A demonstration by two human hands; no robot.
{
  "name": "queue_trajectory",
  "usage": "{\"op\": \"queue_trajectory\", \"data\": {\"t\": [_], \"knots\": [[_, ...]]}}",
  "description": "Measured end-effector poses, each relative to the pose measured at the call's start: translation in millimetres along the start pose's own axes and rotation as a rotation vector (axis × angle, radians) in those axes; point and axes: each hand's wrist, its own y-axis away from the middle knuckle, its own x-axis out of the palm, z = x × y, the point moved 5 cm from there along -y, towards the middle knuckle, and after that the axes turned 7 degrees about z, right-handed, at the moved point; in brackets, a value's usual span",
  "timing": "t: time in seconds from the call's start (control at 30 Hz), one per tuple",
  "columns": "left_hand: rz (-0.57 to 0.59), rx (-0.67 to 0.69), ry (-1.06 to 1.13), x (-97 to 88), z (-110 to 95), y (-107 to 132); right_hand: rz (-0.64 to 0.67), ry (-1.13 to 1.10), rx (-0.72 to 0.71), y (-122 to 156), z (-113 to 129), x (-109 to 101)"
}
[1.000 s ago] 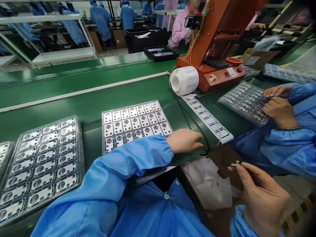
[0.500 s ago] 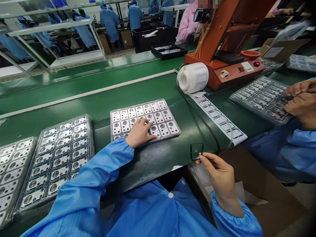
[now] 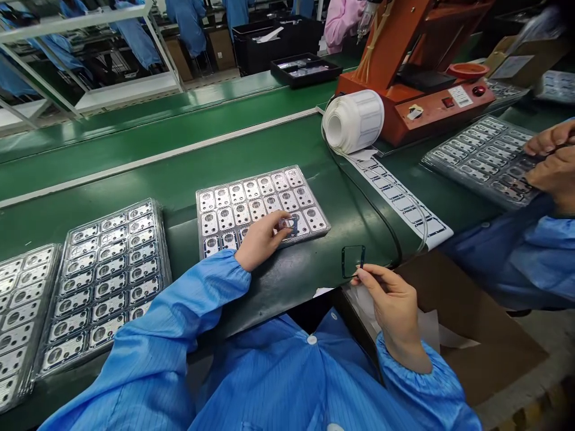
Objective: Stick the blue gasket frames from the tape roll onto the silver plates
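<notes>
My right hand (image 3: 395,311) pinches a thin black rectangular adhesive frame (image 3: 344,263) by its lower right corner, holding it up in front of the table edge. In front of me lies a clear plastic tray (image 3: 329,228) with rows of small silver metal plates (image 3: 257,208), each with a round mark and dark holes. My left hand (image 3: 263,239) is over the front right part of this tray, thumb and fingers closed on a metal plate (image 3: 291,224) that looks tilted up; the fingers partly hide it. Some front-row plates at the left show dark borders.
Stacked trays of plates (image 3: 105,272) stand at the left. To the right are a white label roll (image 3: 359,123), its strip of black frames (image 3: 404,200), a cable (image 3: 377,212) and an orange press (image 3: 431,114). A co-worker's hands (image 3: 554,164) work over another tray.
My left hand has shifted right along the tray, and its spread fingers have closed on a plate. The right hand still holds the frame. The view has tilted slightly down.
</notes>
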Motion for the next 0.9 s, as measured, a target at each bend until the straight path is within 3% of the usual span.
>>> {"op": "queue_trajectory", "data": {"t": [0.07,0.23,0.33,0.63,0.9], "knots": [[-0.027,-0.017,0.295,10.7,-7,5,0.002,-0.04,0.013,-1,-2,6],[0.226,-0.235,0.807,60.0,-14,16,0.0,-0.068,0.055,0,1,22],[0.31,-0.33,1.041,81.1,-13,19,0.007,-0.008,0.068,4,3,28],[0.345,-0.327,1.161,100.9,-4,19,0.001,0.195,0.008,10,4,37],[0.348,-0.336,1.195,102.1,-6,21,0.023,0.288,-0.048,9,3,44]]}}
